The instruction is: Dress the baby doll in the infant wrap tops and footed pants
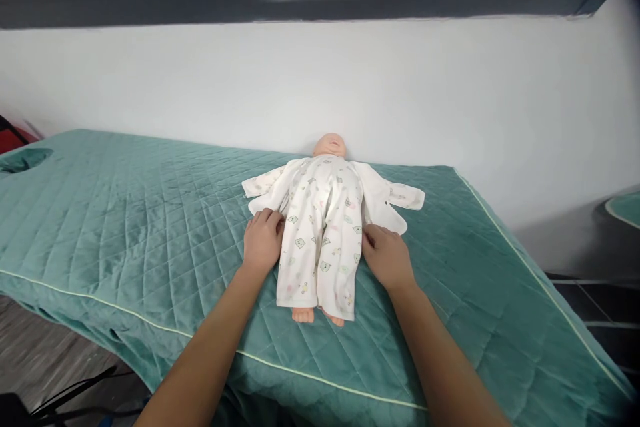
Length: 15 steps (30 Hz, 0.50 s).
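Observation:
A baby doll [330,145] lies on its back on a green quilted bed [125,213], head toward the white wall. It wears white printed trousers [323,240], and an open white jacket [385,203] is spread out under it. My left hand [263,239] rests at the doll's left hip, fingers curled onto the edge of the clothing. My right hand [386,255] lies at the other hip, fingers bent and pinching the fabric there. The doll's bare feet [315,315] stick out of the trouser legs.
The bed has a face hole [25,159] at its far left end and pale piping along its edges. A white wall [450,93] runs behind, with a dark window frame above. Another green surface [625,208] shows at the far right. Cables lie on the floor at lower left.

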Available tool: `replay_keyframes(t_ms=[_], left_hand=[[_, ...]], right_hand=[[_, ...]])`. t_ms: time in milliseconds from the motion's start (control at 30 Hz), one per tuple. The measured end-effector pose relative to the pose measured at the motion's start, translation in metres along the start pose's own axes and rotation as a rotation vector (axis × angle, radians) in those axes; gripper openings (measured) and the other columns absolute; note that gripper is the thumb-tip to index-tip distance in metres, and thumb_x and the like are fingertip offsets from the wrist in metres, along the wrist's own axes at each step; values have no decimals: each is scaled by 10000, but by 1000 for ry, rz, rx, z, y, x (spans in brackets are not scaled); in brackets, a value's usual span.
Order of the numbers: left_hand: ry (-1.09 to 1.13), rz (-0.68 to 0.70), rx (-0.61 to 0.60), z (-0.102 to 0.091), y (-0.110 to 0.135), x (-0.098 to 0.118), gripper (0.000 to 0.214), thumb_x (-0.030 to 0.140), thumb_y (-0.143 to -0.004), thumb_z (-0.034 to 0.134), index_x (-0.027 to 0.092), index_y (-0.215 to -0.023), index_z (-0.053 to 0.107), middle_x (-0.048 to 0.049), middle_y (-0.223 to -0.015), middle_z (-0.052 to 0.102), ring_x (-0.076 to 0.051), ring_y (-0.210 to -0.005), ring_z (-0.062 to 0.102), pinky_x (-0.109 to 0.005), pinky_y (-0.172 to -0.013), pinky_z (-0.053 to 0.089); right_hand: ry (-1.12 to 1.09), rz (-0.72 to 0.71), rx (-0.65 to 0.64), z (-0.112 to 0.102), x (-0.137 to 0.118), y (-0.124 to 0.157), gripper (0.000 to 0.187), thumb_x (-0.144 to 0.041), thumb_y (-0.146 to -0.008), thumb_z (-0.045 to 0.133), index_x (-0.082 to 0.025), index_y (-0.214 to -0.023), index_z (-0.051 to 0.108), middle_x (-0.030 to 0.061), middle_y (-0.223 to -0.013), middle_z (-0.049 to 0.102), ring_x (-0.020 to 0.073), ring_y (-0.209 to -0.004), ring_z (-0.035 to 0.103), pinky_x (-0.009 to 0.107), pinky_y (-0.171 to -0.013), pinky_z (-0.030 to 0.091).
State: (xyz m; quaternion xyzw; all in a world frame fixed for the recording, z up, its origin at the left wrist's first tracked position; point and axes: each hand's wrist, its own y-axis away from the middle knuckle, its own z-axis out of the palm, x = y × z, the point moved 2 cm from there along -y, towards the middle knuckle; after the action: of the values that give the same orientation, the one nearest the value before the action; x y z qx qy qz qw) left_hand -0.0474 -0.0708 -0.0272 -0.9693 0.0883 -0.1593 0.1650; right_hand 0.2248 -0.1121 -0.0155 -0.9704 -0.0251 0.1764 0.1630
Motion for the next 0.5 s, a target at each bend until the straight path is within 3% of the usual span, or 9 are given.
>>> replay_keyframes(t_ms=[133, 267, 400, 500], left_hand=[[24, -255, 22, 3, -4, -5, 318, 268, -945, 494, 214, -1234, 616, -117, -1261, 650, -303, -1175, 580, -438, -950, 462], [30, -388, 30, 6, -8, -11, 470, 263, -929, 483, 177, -1391, 496, -162, -1357, 608, -339, -1262, 549, -514, -1038, 433], [16, -469, 36, 7, -21, -28, 481, 349, -926, 500, 179, -1376, 515, -180, -1376, 591, -374, -1295, 531, -561, -1065, 415], [-12, -503, 53, 7, -33, -41, 531, 425, -909, 534, 167, -1373, 523, -199, -1425, 548, -388, -1326, 507, -565, -1079, 407]], right_hand=[[-186, 132, 186, 0, 11, 0, 232, -332, -946, 490, -193, -867, 658, 67, -869, 688, 207, -802, 601, 305, -725, 400], [-36, 203, 321, -6, 25, -4, 248, -279, -896, 491, -152, -986, 684, 142, -1058, 668, 283, -1028, 581, 381, -887, 441], [126, 468, 209, -13, 43, -9, 438, -338, -898, 534, -105, -1259, 618, 210, -1306, 597, 366, -1191, 524, 448, -924, 438], [195, 589, 120, -18, 50, -10, 522, -409, -915, 540, -99, -1335, 567, 225, -1346, 577, 389, -1230, 510, 463, -925, 436]])
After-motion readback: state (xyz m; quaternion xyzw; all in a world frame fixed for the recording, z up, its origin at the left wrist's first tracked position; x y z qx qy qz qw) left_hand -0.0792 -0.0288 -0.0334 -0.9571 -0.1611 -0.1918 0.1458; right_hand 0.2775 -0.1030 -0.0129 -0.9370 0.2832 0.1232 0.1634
